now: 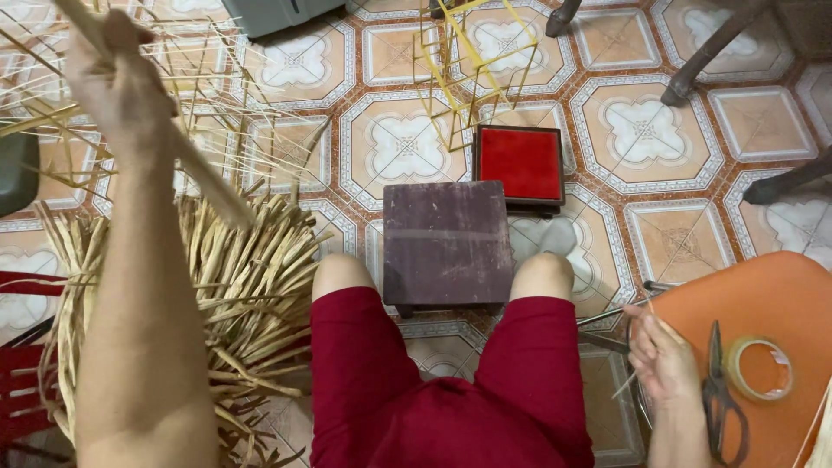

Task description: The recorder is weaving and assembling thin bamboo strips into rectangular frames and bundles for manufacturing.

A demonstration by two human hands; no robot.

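The thin bamboo stick (646, 357) sat low at the right, pinched in the right hand (663, 360), and its long axis ran on a slant: one end poked up and left past the fingertips towards the near edge of the orange stool seat (780, 290), the other dipped down and left below the palm. So the stick lay right in that grip, fingers curled together around it, and the right hand was plainly the nearer one to everything on that seat.

Just right of the wrist lay a pair of dark scissors (719, 390), blades pointing away, and beside them a roll of clear tape (761, 368), flat on the orange surface.

Over at the far left the left hand (108, 65) was raised high, closed around a long pale bamboo strip (204, 178) that slanted down and right from the fist towards the heap. That heap of bamboo strips (251, 286) spread below the left forearm, well apart from the right hand's work.

Between the knees stood a small dark wooden stool (446, 243), a red-topped box (520, 165) touching its far right corner, and beyond that a yellow stick frame (472, 61) on the patterned tile floor (646, 130).
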